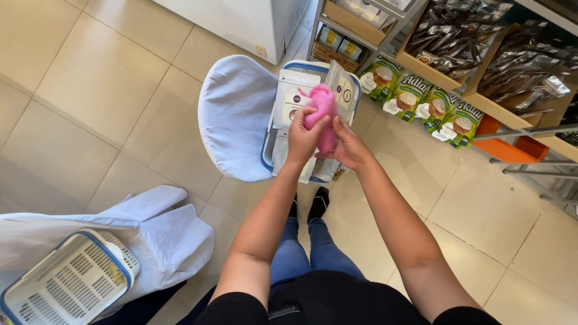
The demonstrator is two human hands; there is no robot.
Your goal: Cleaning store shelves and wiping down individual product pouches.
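Note:
Both my hands are raised in front of me over an open basket. My left hand [303,136] and my right hand [348,146] together hold a small pink cloth [324,112], bunched up between the fingers. Below them stands a blue-rimmed basket [267,157] lined with pale blue fabric [235,117] that hangs over its left side. White flat packets [292,99] stand upright inside the basket. My legs in blue jeans and dark shoes show beneath.
A second white basket with a blue rim [63,281] lies on white fabric [156,232] at the lower left. Green food bags [424,102] line the floor beside wooden shelves [463,84] of dark packets. A white freezer [241,21] stands behind.

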